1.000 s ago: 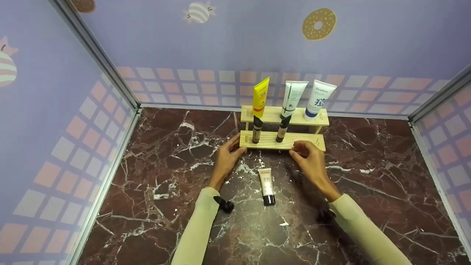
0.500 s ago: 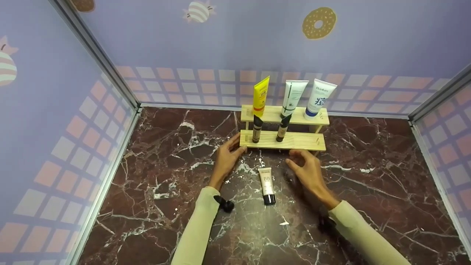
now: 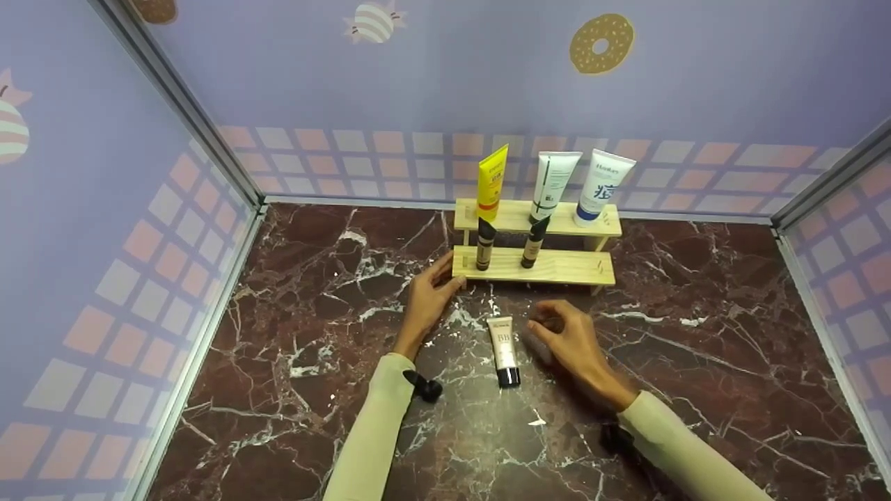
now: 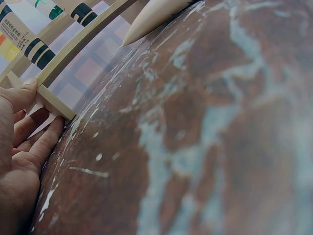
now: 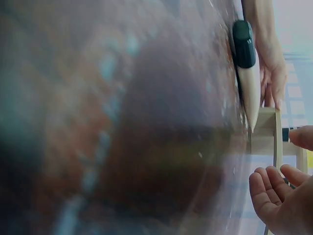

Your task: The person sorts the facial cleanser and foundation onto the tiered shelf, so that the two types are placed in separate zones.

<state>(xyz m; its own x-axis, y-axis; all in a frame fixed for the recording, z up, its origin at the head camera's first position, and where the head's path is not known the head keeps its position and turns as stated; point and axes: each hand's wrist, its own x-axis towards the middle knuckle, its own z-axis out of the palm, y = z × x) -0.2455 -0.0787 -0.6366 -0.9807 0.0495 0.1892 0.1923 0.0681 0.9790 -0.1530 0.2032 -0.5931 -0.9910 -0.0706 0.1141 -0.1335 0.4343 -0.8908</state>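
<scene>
A two-tier wooden rack (image 3: 571, 270) stands near the back wall. At its left end my left hand (image 3: 428, 299) holds the lower shelf's corner, thumb at the front edge, fingers beside the leg (image 4: 56, 103). My right hand (image 3: 574, 341) hovers empty in front of the rack, fingers loosely bent, just right of a BB cream tube (image 3: 504, 348). That beige tube lies flat on the table, black cap toward me. On the lower shelf stand two small black-topped tubes, one left (image 3: 485, 245) and one near the middle (image 3: 534, 243).
The upper shelf bears a yellow tube (image 3: 491, 184), a pale green-white tube (image 3: 555, 184) and a white tube with a blue cap (image 3: 603, 186). Patterned walls (image 3: 418, 83) enclose the dark marbled table (image 3: 313, 417) at the back and both sides.
My right hand has let go of the rack's front edge and drawn back toward me and slightly left, beside the BB cream tube. The left hand has stayed at the rack.
</scene>
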